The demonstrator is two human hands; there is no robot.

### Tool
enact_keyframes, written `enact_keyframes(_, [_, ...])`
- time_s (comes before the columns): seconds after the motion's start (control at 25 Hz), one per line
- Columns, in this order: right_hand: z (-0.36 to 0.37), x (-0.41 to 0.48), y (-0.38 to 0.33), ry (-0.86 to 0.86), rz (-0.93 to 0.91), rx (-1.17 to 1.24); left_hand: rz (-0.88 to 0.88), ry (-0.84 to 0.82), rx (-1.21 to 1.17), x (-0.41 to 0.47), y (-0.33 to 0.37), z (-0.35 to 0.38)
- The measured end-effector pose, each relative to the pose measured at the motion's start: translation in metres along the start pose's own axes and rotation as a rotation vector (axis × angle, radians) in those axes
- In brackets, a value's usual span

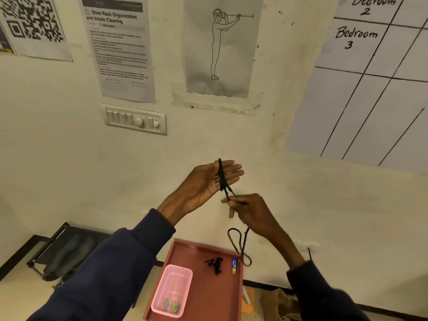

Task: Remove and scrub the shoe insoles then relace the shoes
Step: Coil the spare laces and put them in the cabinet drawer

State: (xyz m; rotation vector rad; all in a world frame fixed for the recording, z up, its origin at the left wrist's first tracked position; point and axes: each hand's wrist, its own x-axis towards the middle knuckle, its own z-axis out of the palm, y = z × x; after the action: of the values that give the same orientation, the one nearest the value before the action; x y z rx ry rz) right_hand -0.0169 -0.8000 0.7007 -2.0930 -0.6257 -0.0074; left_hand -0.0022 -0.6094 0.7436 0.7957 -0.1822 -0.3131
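A black shoelace (222, 176) is wound in loops around the straight fingers of my left hand (208, 181), which is raised palm up in front of the wall. My right hand (247, 210) is just below and to the right, pinching the lace between thumb and fingertips. The lace's free end (240, 246) hangs down from that hand in a loose loop. Another bundled black lace (216, 265) lies on the red tray (208, 297) below. No shoe shows in view.
The red tray also holds a pink plastic basket (172, 290) with small green items and a blue-yellow tube (234, 265). A black rack with dark insoles (67, 253) stands at lower left. Papers and a switch panel (136, 119) are on the wall.
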Motion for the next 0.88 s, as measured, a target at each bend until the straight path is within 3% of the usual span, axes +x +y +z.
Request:
enact_keyframes(0.12, [0.012,-0.023,-0.008,-0.069,-0.017,-0.028,0.192,0.066,0.289,0.012,-0.001,-0.013])
enact_keyframes(0.2, [0.007,-0.024,-0.019,-0.068,-0.074,-0.178,0.232,0.111,0.488,0.011,-0.005,-0.022])
enact_keyframes(0.32, [-0.014,-0.008,-0.040,0.100,-0.152,-0.576,0.107,0.122,0.676,0.001,-0.018,-0.024])
enact_keyframes(0.4, [-0.030,0.013,-0.045,0.237,-0.213,-0.652,-0.079,0.063,0.643,-0.008,-0.023,-0.016])
enact_keyframes(0.52, [-0.036,0.038,-0.030,0.310,-0.247,-0.390,-0.302,-0.067,0.452,-0.021,-0.020,-0.005])
enact_keyframes(0.6, [-0.029,0.035,-0.016,0.292,-0.198,-0.199,-0.337,-0.103,0.242,-0.026,-0.016,-0.002])
enact_keyframes(0.72, [-0.001,0.009,0.003,0.198,-0.123,-0.060,-0.195,-0.115,-0.082,-0.023,-0.006,-0.005])
enact_keyframes(0.8, [0.015,-0.009,0.004,0.106,-0.041,0.061,-0.054,-0.124,-0.094,-0.013,-0.003,-0.009])
enact_keyframes(0.88, [0.022,-0.021,-0.004,-0.005,-0.005,0.068,0.079,-0.069,0.040,-0.001,-0.002,-0.016])
